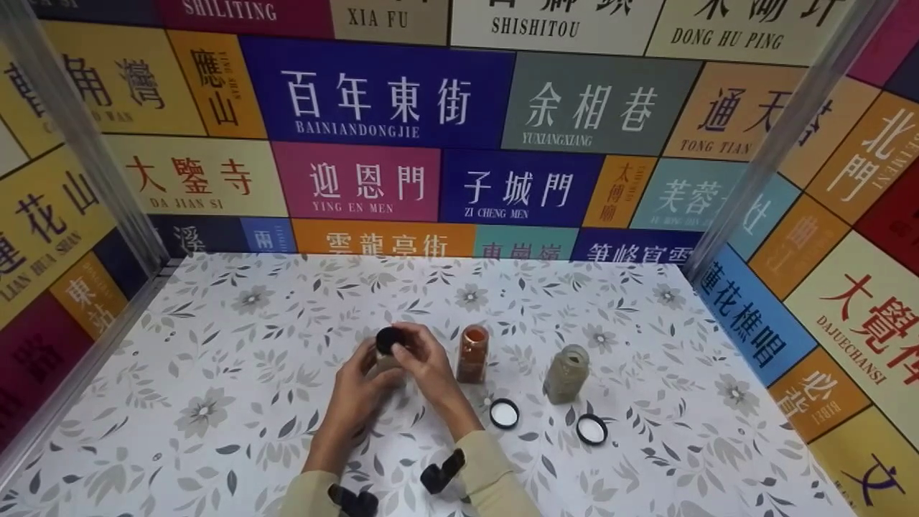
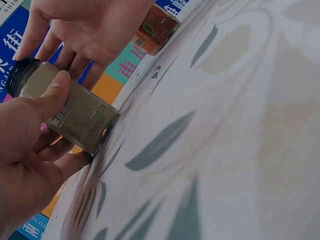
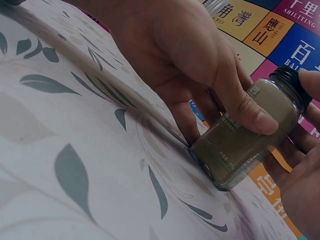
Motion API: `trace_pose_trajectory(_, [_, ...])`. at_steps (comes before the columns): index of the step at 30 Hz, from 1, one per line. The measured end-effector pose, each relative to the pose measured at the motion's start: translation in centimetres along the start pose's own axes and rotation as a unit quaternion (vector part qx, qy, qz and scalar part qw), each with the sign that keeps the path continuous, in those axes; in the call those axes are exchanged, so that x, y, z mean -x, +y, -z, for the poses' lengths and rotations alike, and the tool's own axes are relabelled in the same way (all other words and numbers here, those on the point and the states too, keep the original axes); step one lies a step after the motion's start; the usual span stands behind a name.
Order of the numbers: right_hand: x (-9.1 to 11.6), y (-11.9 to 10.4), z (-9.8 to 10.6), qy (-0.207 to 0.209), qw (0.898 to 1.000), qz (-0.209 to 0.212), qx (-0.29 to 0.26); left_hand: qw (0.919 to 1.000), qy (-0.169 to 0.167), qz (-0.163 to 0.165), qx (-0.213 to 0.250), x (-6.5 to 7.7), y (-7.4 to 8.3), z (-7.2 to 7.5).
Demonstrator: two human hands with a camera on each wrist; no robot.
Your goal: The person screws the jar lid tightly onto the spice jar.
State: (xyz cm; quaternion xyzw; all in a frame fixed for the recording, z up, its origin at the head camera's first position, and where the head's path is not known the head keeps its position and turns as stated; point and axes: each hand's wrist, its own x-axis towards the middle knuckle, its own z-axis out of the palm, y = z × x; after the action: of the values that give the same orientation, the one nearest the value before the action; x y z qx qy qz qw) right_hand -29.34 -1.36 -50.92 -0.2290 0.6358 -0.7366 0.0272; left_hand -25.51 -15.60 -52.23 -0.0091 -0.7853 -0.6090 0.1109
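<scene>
A glass spice jar [image 3: 250,135] of greyish-brown powder, topped by a black lid [image 1: 389,339], stands between the two hands. My left hand [image 2: 30,160] grips the jar's body, its thumb across the printed side and its fingers behind. With thumb and fingers, my right hand [image 1: 428,366] holds the lid at the rim. The jar's base meets the table in both wrist views. To the right stands a lidless jar of reddish-brown powder [image 1: 472,359], and farther right a lidless jar of greyish-green powder [image 1: 566,377].
Two black-rimmed lids, a nearer-left lid [image 1: 505,414] and a right lid [image 1: 591,430], lie white side up in front of the lidless jars. A leaf-patterned cloth [image 1: 287,316] covers the table. Colourful sign-covered walls [image 1: 380,93] enclose the back and sides.
</scene>
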Motion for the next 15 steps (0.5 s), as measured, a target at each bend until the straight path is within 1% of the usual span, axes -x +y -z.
trace_pose_trajectory(5, [-0.03, 0.07, -0.03, 0.01, 1.0, 0.001, 0.016, 0.9999, 0.002, 0.01, 0.003, -0.06, 0.14, -0.08])
trace_pose_trajectory(10, [-0.08, 0.01, -0.07, 0.019, 0.999, -0.008, 0.025, 1.0, 0.003, 0.002, 0.003, -0.05, 0.13, -0.06])
trace_pose_trajectory(15, [-0.14, -0.09, 0.05, 0.006, 1.0, -0.016, 0.012, 1.0, 0.003, -0.003, 0.004, -0.1, -0.01, -0.03])
